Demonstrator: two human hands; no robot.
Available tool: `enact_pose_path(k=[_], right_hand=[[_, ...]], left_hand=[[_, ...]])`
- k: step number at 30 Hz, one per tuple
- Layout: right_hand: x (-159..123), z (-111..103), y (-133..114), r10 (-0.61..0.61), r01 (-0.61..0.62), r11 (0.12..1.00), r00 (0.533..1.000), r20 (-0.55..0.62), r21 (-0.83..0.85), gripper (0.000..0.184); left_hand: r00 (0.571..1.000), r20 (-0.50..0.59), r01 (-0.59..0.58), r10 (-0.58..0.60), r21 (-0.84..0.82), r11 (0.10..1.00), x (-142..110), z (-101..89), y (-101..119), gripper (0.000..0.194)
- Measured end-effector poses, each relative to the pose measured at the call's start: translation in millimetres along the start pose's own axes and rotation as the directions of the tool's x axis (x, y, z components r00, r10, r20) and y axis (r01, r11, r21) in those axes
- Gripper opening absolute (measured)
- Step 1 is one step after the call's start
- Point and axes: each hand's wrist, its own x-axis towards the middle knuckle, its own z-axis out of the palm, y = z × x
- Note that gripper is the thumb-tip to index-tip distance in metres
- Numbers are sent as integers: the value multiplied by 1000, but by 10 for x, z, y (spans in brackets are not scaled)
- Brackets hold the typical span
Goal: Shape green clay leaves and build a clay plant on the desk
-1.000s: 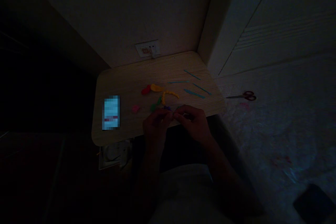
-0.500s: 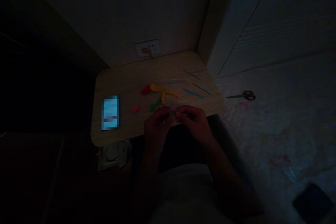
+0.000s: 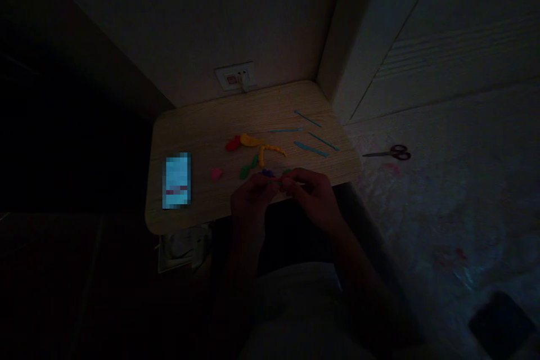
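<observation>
Looks forward and steeply down from the wearer's head, over the light clothing (image 3: pixel 295 304) at the bottom edge. Faces the tabletop (image 3: pixel 194 129) from above its near side, about as close as the arms reach, with left fingers (image 3: pixel 269 195) and right fingers (image 3: pixel 296 191) just below centre. Spans widely, taking in the wall (image 3: pixel 185 28) beyond and the floor (image 3: pixel 426 219) at right.

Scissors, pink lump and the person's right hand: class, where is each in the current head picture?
Scissors (image 3: pixel 392 153): head view, where the blades meet the handles.
Pink lump (image 3: pixel 216 173): head view, middle of its surface.
Right hand (image 3: pixel 314 196): head view, back of the hand.
</observation>
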Motion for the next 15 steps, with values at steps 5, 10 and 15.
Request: enact_pose_path(k=[5,10,15], right_hand=[[2,1,-6,28,-28,1000,1000,-12,-1,15],[6,-8,-17,40,-40,999,999,-16,7,17],[7,-9,-52,47,-45,996,999,-14,75,18]], left_hand=[[1000,-15,7,-8,-46,999,0,15,-13,25],[1000,-4,24,-24,-19,1000,-11,11,-23,23],[999,26,34,-32,-73,997,-13,13,-19,28]])
